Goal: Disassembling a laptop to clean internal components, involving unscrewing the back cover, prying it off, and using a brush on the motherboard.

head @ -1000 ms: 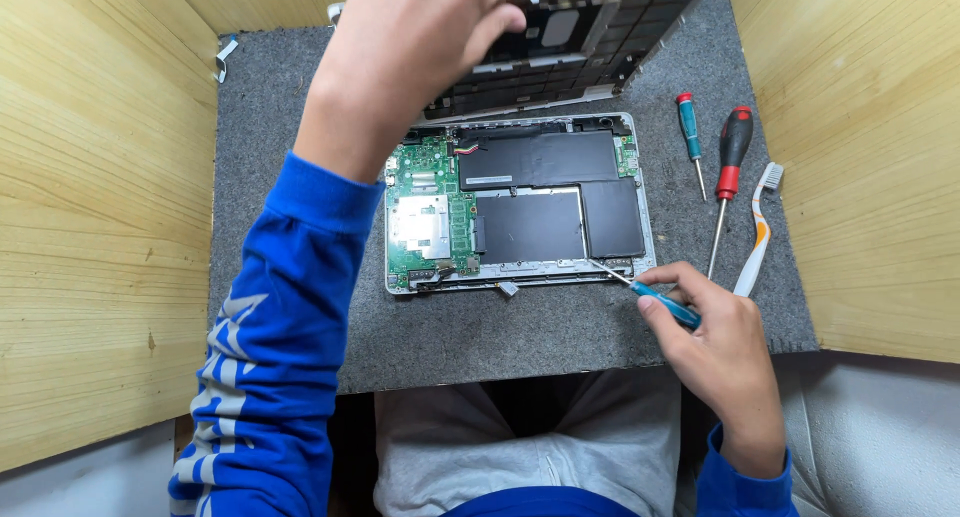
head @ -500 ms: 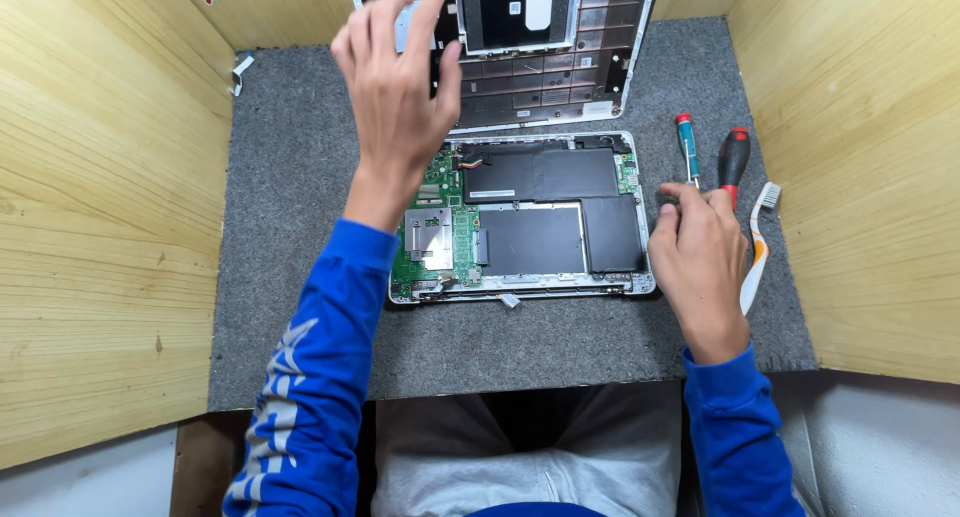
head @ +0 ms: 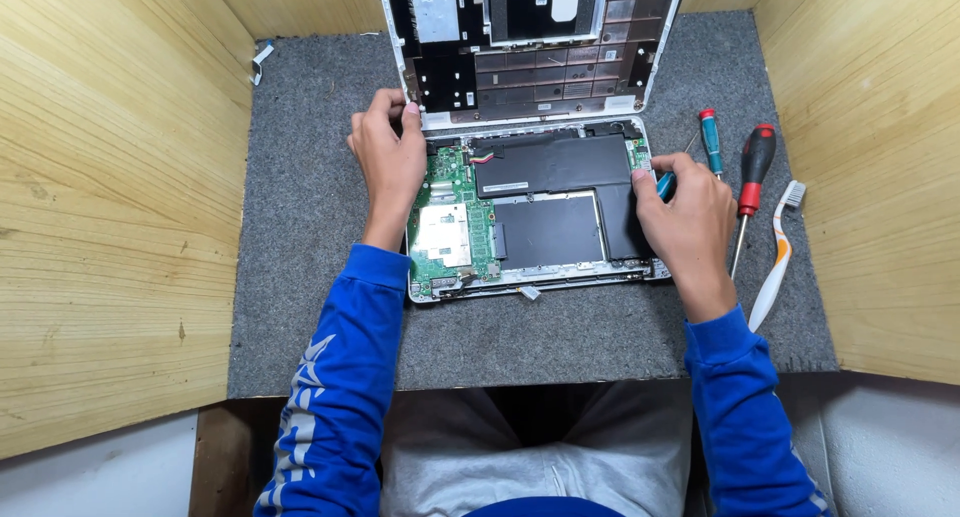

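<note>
An opened laptop base (head: 540, 267) lies on a grey felt mat (head: 310, 237), showing a green circuit board (head: 450, 227) and black battery cells (head: 550, 192). Its removed cover panel (head: 530, 47) stands tilted behind it. My left hand (head: 388, 157) rests at the base's top-left corner, fingers touching the lower edge of the cover. At the base's right edge, my right hand (head: 685, 217) is closed around a small blue-handled screwdriver (head: 664, 184), whose tip is hidden by the hand.
Right of the laptop lie a teal-handled screwdriver (head: 710, 142), a red-and-black screwdriver (head: 750, 182) and a white-and-orange toothbrush (head: 778, 252). Wooden walls (head: 110, 207) close in both sides. A small white part (head: 260, 59) sits at the mat's far left corner.
My left hand came down from the raised cover to the base's top-left corner. My right hand moved from the front right of the laptop up along its right edge, still with the screwdriver.
</note>
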